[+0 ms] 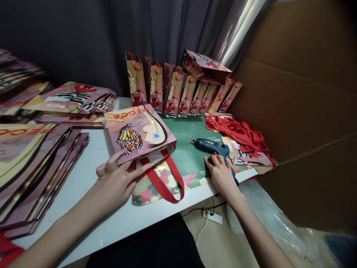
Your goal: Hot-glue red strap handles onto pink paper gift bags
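My left hand holds the paper bag at nine o'clock in my view, fingers spread over and inside its mouth; its red strap loops toward five o'clock; my right hand bends its fingers over the glue gun, at three o'clock from the bag; whether they grip it I cannot tell; red ribbons heap at two o'clock from the gun.

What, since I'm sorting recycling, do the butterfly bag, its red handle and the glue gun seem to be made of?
Butterfly bag: probably coated paper or card; crisp folds, soft sheen. Red handle: likely fabric ribbon, matte; a flat strip curving smoothly. Glue gun: apparently hard plastic; moulded-looking dark-blue body, slight sheen.
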A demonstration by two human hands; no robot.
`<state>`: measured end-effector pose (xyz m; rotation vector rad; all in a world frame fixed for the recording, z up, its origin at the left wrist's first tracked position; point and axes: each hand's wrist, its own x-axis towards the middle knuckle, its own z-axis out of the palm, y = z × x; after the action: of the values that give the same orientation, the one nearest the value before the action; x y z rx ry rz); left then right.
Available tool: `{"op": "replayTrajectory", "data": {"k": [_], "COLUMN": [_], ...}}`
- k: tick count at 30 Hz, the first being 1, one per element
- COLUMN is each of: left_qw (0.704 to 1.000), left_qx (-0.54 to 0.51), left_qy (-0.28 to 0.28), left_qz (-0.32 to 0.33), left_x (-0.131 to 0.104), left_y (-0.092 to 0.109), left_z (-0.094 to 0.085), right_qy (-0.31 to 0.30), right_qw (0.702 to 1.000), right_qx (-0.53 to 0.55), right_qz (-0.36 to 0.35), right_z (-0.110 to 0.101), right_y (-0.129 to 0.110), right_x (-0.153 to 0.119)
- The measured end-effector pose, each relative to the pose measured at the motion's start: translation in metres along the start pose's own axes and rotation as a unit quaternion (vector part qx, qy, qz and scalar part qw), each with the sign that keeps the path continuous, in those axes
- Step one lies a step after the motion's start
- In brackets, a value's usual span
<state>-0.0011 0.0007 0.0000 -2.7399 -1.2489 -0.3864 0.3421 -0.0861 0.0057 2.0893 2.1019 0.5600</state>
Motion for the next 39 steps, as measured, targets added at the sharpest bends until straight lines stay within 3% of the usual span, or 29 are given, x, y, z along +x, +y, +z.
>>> {"op": "replayTrajectory", "data": {"k": [7, 13, 19, 26, 31, 35, 39], "left_qw": [0.997, 0.994, 0.99, 0.977, 0.968, 0.963, 0.967], "left_qx": [0.017, 0.069, 0.102, 0.137, 0.098, 0.053, 0.009], "left_qy": [0.073, 0.079, 0.098, 0.163, 0.217, 0.223, 0.213], "left_qz": [-0.011, -0.01, -0.021, -0.003, 0.078, 0.142, 0.137], "left_x": [0.005, 0.008, 0.007, 0.006, 0.004, 0.01, 0.021], "left_y": [0.007, 0.009, 0.012, 0.017, 0.02, 0.025, 0.036], "left_z": [0.001, 0.001, 0.001, -0.007, -0.016, -0.017, -0.018], "right_qy": [0.023, 0.031, 0.07, 0.07, 0.074, 0.088, 0.117], "right_qw": [0.999, 0.994, 0.983, 0.988, 0.983, 0.973, 0.963], "right_qx": [-0.008, -0.019, -0.072, 0.043, 0.136, 0.207, 0.241], "right_qz": [-0.047, -0.106, -0.157, -0.133, -0.095, -0.054, -0.03], "right_z": [-0.001, -0.002, 0.001, 0.005, 0.0, -0.007, -0.007], "right_y": [0.005, 0.008, 0.009, 0.024, 0.029, 0.029, 0.029], "right_x": [0.002, 0.012, 0.006, 0.023, 0.037, 0.036, 0.035]}}
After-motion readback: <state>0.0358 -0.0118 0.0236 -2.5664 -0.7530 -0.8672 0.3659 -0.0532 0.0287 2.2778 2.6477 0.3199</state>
